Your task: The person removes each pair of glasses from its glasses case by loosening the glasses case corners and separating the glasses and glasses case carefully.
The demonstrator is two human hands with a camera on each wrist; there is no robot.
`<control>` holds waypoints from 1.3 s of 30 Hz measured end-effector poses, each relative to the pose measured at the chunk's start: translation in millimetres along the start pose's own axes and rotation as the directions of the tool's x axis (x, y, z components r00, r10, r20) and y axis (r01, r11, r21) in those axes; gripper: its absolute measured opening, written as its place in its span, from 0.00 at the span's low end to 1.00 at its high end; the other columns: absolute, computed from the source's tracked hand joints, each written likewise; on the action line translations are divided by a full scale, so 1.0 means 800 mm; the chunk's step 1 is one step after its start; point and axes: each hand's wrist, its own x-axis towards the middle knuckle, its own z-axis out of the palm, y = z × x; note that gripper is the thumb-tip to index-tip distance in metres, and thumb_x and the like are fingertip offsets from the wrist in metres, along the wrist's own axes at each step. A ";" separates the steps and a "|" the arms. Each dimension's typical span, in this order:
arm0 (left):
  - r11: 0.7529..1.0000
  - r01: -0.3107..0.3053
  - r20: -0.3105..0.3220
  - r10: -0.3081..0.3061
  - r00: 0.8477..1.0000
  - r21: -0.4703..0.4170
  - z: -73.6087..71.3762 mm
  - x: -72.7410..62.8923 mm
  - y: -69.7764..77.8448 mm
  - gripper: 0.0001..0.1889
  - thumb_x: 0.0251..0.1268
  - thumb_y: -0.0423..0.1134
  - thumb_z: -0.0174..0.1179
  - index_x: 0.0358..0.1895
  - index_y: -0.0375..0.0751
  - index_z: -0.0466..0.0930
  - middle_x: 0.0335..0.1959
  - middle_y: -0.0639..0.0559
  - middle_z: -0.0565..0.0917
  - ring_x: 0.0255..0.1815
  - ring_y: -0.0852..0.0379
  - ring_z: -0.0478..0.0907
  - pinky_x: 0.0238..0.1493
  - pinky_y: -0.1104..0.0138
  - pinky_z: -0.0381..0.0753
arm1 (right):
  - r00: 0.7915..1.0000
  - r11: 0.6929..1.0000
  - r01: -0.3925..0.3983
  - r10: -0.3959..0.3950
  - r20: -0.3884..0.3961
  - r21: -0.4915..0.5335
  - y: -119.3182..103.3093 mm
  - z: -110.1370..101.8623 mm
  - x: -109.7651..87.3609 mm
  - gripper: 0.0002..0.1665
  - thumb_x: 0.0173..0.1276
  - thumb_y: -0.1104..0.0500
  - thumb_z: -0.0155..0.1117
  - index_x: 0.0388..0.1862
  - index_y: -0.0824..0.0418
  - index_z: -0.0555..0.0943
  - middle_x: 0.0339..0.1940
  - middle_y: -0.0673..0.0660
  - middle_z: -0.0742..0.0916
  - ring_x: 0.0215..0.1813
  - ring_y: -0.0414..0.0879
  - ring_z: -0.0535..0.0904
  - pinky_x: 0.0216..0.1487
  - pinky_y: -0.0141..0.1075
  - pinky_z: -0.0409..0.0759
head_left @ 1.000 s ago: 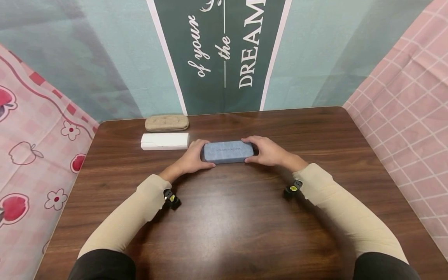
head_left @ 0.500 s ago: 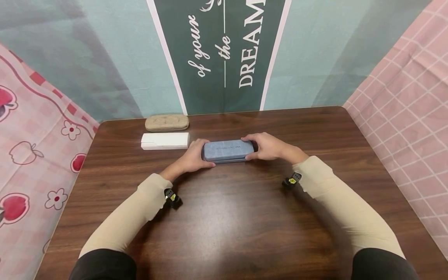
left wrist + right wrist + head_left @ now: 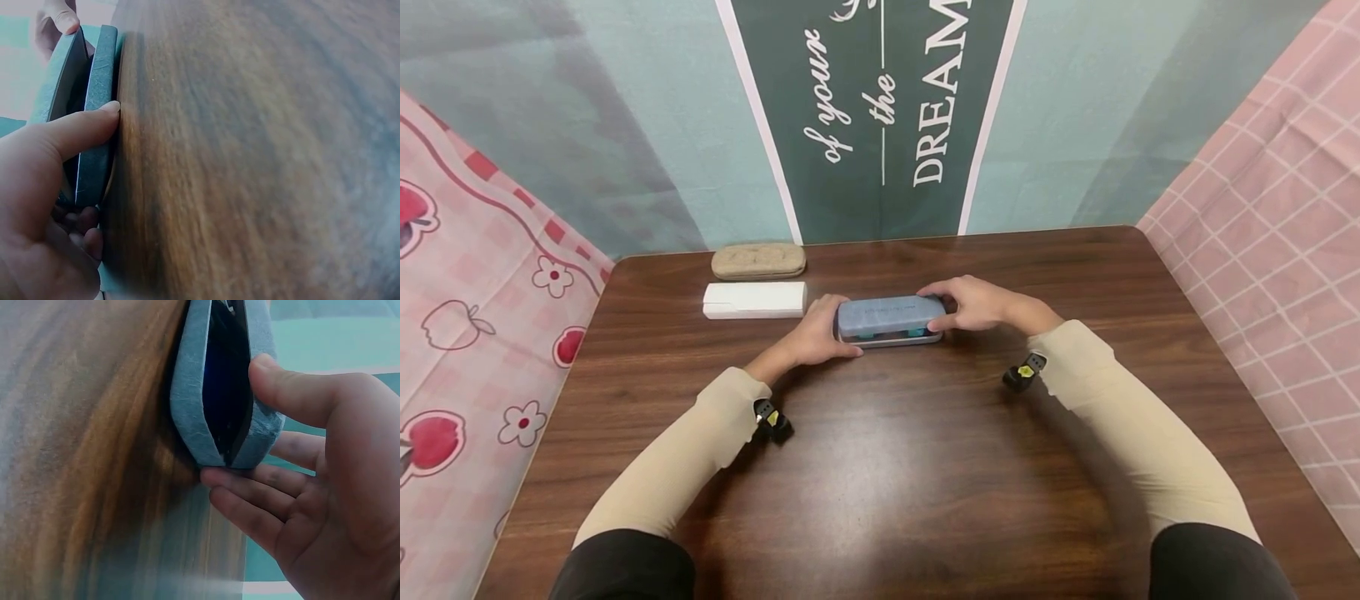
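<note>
A blue glasses case (image 3: pixel 891 312) sits on the table in the middle of the head view, its lid raised partway along the near side. Through the gap a dark inside with bits of teal shows. My left hand (image 3: pixel 816 333) holds the case's left end, thumb across the lower half (image 3: pixel 97 131) at the front. At the right end my right hand (image 3: pixel 973 305) grips the lid (image 3: pixel 259 425), thumb on its front edge and fingers curled behind the end. In the right wrist view the gap between lid and base runs the length of the visible case.
A white box-shaped case (image 3: pixel 755 301) lies just left of my left hand. Behind it, near the back edge, is a tan fabric glasses case (image 3: pixel 758 262). The brown wooden table (image 3: pixel 880 467) meets a printed cloth backdrop (image 3: pixel 880 125) at the back, with pink cloths at both sides.
The blue case was closed; its lid has lifted at the near side, baring the inside. My right hand has moved slightly up and back with the lid. My left hand stays at its end.
</note>
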 end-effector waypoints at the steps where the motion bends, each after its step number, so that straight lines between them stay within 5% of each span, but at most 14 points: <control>1: 1.000 0.001 -0.001 -0.001 1.000 0.002 0.000 0.001 0.000 0.45 0.48 0.42 0.81 0.66 0.26 0.67 0.62 0.33 0.73 0.64 0.38 0.67 0.68 0.51 0.64 | 1.000 1.000 0.003 -0.003 0.004 0.010 0.000 -0.001 0.000 0.37 0.70 0.50 0.71 0.73 0.63 0.73 0.61 0.62 0.83 0.55 0.52 0.79 0.61 0.50 0.77; 10: 1.000 0.026 0.019 -0.026 0.999 -0.011 -0.003 0.003 0.003 0.45 0.47 0.41 0.81 0.67 0.27 0.66 0.61 0.34 0.73 0.64 0.39 0.66 0.67 0.51 0.65 | 0.999 0.994 0.014 -0.018 0.034 0.105 0.010 -0.009 0.005 0.35 0.71 0.51 0.69 0.72 0.64 0.74 0.63 0.63 0.82 0.58 0.53 0.80 0.63 0.50 0.76; 21: 0.998 0.051 0.039 -0.050 0.998 -0.028 -0.002 0.003 0.003 0.47 0.47 0.41 0.81 0.68 0.27 0.63 0.62 0.33 0.71 0.64 0.39 0.65 0.68 0.50 0.66 | 0.999 0.988 -0.010 0.004 0.039 0.154 0.026 -0.010 0.007 0.34 0.75 0.42 0.61 0.73 0.57 0.74 0.70 0.62 0.78 0.69 0.56 0.72 0.72 0.57 0.64; 28: 0.992 0.122 0.110 -0.120 0.987 -0.012 -0.006 0.005 0.003 0.53 0.50 0.46 0.80 0.72 0.27 0.55 0.64 0.33 0.68 0.67 0.40 0.63 0.70 0.50 0.66 | 0.995 0.928 -0.098 0.080 0.067 0.360 0.035 -0.004 0.003 0.35 0.82 0.42 0.49 0.73 0.66 0.72 0.68 0.65 0.78 0.67 0.58 0.75 0.73 0.56 0.66; 39: 0.992 0.127 0.118 -0.124 0.985 -0.021 -0.009 0.004 0.003 0.56 0.50 0.47 0.80 0.74 0.26 0.53 0.68 0.31 0.65 0.69 0.39 0.61 0.72 0.50 0.64 | 0.994 0.919 -0.106 0.097 0.041 0.379 0.031 0.000 0.007 0.38 0.82 0.40 0.46 0.75 0.68 0.67 0.71 0.68 0.75 0.68 0.62 0.76 0.73 0.56 0.66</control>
